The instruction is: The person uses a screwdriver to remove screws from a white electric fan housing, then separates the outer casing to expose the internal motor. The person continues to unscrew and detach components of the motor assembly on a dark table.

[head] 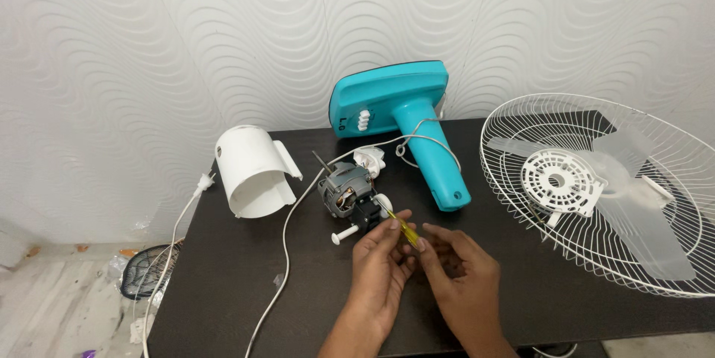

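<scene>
At the middle of the dark worktop (223, 268), both hands pinched on a yellow-handled screwdriver (402, 225): left hand (381, 265) in a fingertip grip near the shaft, right hand (456, 272) clenched lightly on the handle end. Tip aimed at the grey motor (344, 188), just beside its black gearbox. Best done with the tip seated square before turning, motor steadied, pressure kept straight along the shaft. Bare copper windings and steel laminations on the motor; glossy white plastic shell (253, 170) lying curved and hollow; smooth teal base (406, 116); thin wire grille (596, 187) with translucent blades; limp white cord (287, 254).
</scene>
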